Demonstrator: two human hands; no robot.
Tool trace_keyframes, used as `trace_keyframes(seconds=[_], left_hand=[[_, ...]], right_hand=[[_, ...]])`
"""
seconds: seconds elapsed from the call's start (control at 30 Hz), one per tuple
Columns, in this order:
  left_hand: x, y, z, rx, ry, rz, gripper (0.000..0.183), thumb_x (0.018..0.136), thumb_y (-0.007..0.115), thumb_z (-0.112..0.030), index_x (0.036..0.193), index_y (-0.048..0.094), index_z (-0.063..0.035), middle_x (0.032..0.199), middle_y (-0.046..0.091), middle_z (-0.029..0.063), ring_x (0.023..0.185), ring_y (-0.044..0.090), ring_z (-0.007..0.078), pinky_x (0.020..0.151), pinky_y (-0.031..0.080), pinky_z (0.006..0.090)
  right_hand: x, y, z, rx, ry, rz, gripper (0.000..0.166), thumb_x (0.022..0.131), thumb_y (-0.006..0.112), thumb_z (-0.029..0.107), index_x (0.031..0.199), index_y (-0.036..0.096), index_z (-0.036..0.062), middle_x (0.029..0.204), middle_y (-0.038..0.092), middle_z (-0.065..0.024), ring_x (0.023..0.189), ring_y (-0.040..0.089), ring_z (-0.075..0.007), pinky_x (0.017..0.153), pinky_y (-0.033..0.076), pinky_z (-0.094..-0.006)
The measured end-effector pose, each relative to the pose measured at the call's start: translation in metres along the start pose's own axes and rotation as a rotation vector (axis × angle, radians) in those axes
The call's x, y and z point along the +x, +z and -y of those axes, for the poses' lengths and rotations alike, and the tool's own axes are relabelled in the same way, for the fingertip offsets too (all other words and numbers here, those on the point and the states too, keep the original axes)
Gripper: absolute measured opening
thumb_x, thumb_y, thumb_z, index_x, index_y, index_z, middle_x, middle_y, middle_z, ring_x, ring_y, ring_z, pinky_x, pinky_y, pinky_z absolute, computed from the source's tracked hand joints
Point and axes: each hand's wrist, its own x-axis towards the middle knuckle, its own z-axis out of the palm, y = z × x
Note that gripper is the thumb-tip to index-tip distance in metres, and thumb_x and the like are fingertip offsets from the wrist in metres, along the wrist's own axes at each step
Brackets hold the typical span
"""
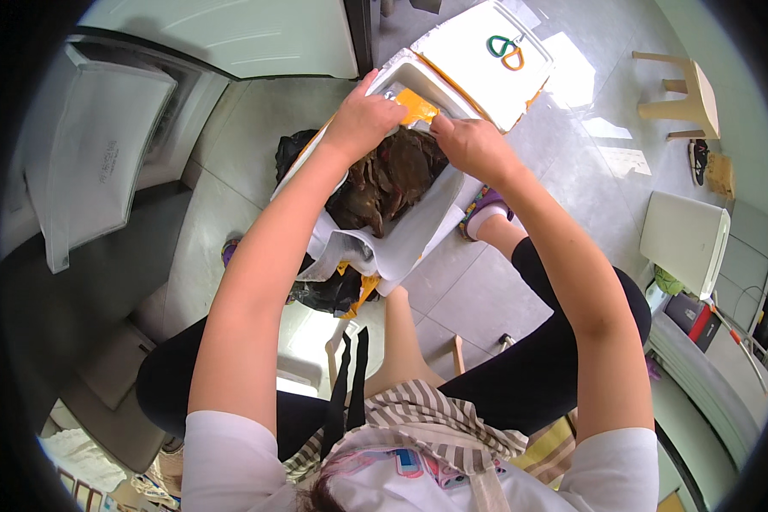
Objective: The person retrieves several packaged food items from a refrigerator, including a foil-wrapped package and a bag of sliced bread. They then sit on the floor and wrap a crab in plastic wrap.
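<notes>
My left hand [368,120] and my right hand [477,142] pinch opposite ends of a yellow plastic packet or strip of packing tape [416,106]. Clear, shiny plastic shows beside it. Both hands are over the far end of a white foam box [416,75], which stands between my feet. Inside lies a heap of dark brown, flat pieces [406,169] that look like crabs, partly hidden by my hands. A white liner sheet [419,240] is folded back at the near end. Scissors [505,54] with a green and an orange handle loop rest on the white foam lid [457,57].
Black plastic with yellow tape [333,291] bunches at the box's near end. To the left are a translucent freezer drawer [102,141] and an appliance door [262,38]. A beige plastic stool [694,96], a shoe [698,161] and a white bin [681,240] stand on the right.
</notes>
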Motion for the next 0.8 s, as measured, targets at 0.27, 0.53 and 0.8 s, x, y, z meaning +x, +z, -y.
trace_keyframes(seconds=[0.27, 0.53, 0.8], left_hand=[[-0.01, 0.003, 0.019, -0.061, 0.057, -0.118, 0.024, 0.076, 0.057, -0.004, 0.097, 0.065, -0.0104, 0.091, 0.066, 0.0054, 0.085, 0.063, 0.0222, 0.086, 0.05, 0.0354], [-0.008, 0.01, 0.029, -0.504, -0.512, -0.243, 0.016, 0.079, 0.056, -0.008, 0.091, 0.067, -0.0099, 0.077, 0.065, 0.0036, 0.068, 0.062, 0.0129, 0.059, 0.048, 0.0275], [-0.028, -0.06, 0.007, -0.526, -0.784, 0.022, 0.04, 0.082, 0.063, -0.045, 0.075, 0.059, -0.0061, 0.06, 0.055, 0.0082, 0.055, 0.055, 0.0171, 0.054, 0.044, 0.031]], right_hand=[[-0.028, 0.008, -0.029, 0.165, 0.01, -0.127, 0.011, 0.085, 0.053, 0.013, 0.09, 0.045, 0.0067, 0.063, 0.057, -0.0153, 0.062, 0.059, -0.0351, 0.054, 0.048, -0.0419], [-0.038, 0.023, -0.052, 0.523, 0.359, -0.3, 0.018, 0.088, 0.058, 0.02, 0.088, 0.05, 0.0033, 0.059, 0.053, -0.0154, 0.054, 0.053, -0.0262, 0.053, 0.044, -0.0351], [-0.027, 0.018, -0.111, 1.722, 0.68, 0.09, 0.059, 0.092, 0.038, 0.056, 0.091, 0.065, 0.0031, 0.057, 0.051, -0.0021, 0.052, 0.046, -0.0101, 0.046, 0.032, -0.0225]])
